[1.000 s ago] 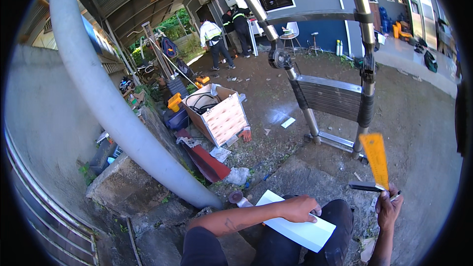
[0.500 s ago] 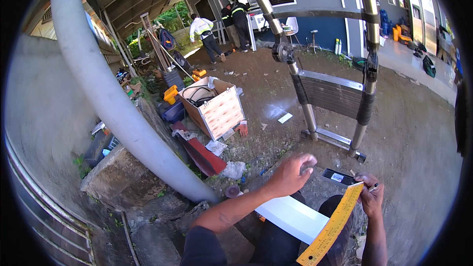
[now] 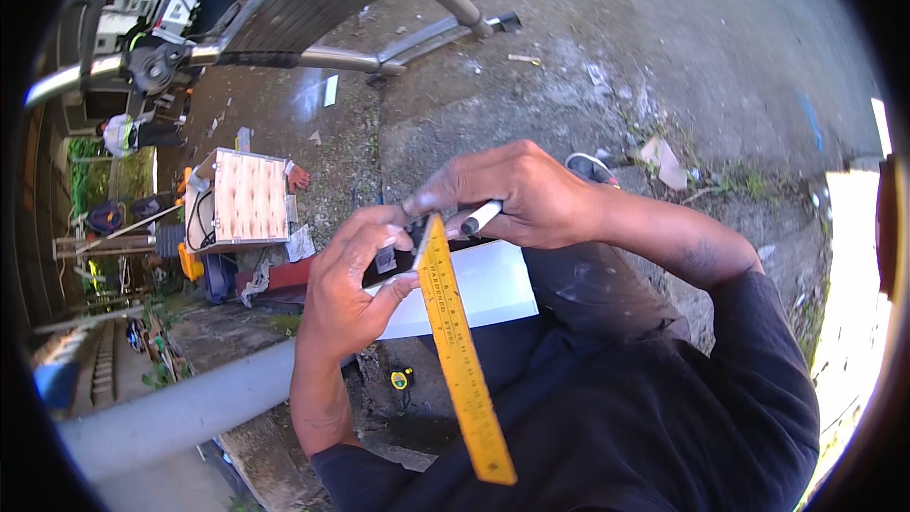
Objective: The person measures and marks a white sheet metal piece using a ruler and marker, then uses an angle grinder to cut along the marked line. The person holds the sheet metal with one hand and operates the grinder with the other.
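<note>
Currently, my feed looks down past the wearer's dark shirt [image 3: 607, 417] to a yellow-bladed square [image 3: 459, 351], its blade slanting from the hands back toward the torso. I have the left hand [image 3: 343, 284] gripping the square at its dark stock, thumb by the foot of the blade. The right hand [image 3: 531, 192] meets it there, fingers bent around a black-and-white marker pen [image 3: 483, 218]; whether those fingertips also pinch the stock I cannot tell. Beneath both, a white panel [image 3: 483, 289] lies across the lap, and the blade crosses in front of it; I cannot make out whether they touch.

Lower down, I see a yellow-and-black tape measure [image 3: 402, 379] to the left of the torso, and a shoe [image 3: 590, 169] shows past the right forearm. A thick grey pipe [image 3: 190, 403] runs in from the left. Farther out, a wooden crate [image 3: 251, 197] stands with an orange glove [image 3: 299, 177] just beside it. Beyond are a metal ladder [image 3: 341, 59] and, farthest, a person in a pale top [image 3: 118, 136].
</note>
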Demonstrator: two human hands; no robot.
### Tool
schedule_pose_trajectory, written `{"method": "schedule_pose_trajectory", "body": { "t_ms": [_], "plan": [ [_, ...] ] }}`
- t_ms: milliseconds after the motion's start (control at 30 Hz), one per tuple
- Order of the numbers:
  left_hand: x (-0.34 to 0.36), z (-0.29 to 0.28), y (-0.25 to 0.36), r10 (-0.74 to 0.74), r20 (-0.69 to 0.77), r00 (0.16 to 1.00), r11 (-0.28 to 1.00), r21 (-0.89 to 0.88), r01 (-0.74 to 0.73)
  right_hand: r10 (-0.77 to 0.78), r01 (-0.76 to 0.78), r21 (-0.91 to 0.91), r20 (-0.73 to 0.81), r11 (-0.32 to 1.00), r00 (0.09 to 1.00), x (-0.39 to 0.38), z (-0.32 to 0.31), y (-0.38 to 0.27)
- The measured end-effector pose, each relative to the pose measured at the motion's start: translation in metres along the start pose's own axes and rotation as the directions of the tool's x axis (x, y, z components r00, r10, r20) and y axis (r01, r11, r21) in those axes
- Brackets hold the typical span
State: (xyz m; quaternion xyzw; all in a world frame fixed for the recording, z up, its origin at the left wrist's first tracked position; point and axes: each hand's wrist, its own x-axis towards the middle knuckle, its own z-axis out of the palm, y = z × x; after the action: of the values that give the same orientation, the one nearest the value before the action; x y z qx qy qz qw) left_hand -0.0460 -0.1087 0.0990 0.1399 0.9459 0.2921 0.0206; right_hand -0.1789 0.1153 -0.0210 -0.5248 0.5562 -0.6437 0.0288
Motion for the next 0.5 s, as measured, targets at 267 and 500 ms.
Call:
{"method": "schedule_pose_trajectory", "body": {
  "t_ms": [267, 500],
  "plan": [
    [0.000, 0.034, -0.012, -0.190, 0.083, 0.978, 0.982, 0.019, 0.189, 0.747, -0.745, 0.060, -0.029, 0.664, 0.664, -0.089, -0.011, -0.063],
    [0.020, 0.051, -0.019, -0.065, 0.170, 0.983, 0.992, 0.118, 0.045, 0.779, -0.775, 0.123, 0.022, 0.620, 0.626, -0.098, 0.009, -0.065]
  ]
}}
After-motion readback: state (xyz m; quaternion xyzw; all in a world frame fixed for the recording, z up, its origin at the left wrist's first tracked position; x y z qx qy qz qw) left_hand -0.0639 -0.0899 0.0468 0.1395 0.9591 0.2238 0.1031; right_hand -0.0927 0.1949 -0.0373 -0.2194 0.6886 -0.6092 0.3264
